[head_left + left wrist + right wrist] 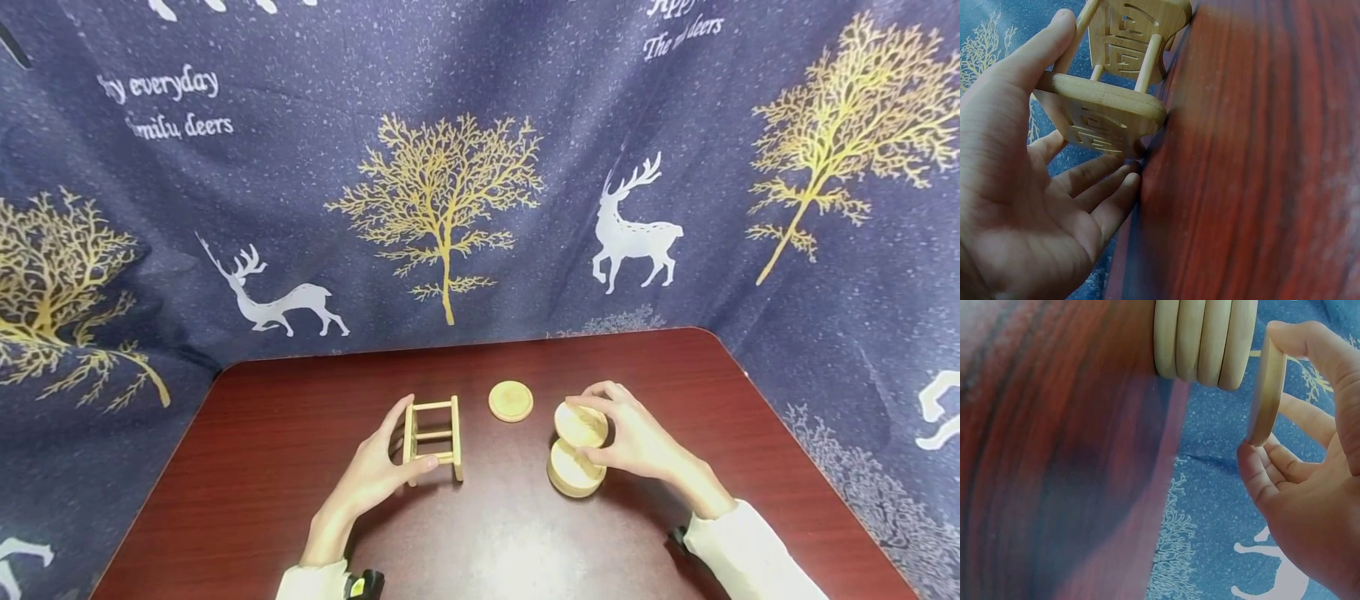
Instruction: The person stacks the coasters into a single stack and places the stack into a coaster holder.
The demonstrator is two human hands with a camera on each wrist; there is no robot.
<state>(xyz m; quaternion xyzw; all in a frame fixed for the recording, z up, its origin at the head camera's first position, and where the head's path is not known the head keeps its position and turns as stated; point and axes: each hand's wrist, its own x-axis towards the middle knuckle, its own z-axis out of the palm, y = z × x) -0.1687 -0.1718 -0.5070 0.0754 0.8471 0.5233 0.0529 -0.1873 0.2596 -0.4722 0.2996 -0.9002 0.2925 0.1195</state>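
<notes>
A small bamboo coaster rack (457, 437) with rod crossbars stands on the table, and my left hand (372, 475) holds it from the left side. In the left wrist view, cut-out patterns show on the rack's end panels (1094, 106), with the thumb near the upper rod and fingers along the lower edge. My right hand (641, 437) pinches a round wooden coaster (581, 423) by its rim. This coaster (1267, 394) is clear of a stack of several similar coasters (1204, 344). The stack (573, 482) sits on the table, partly covered by the held coaster in the head view.
A single round coaster (511, 401) lies flat between the rack and the stack, farther back. The dark red wooden table (300, 417) ends at a blue cloth backdrop (517, 275) printed with trees and deer.
</notes>
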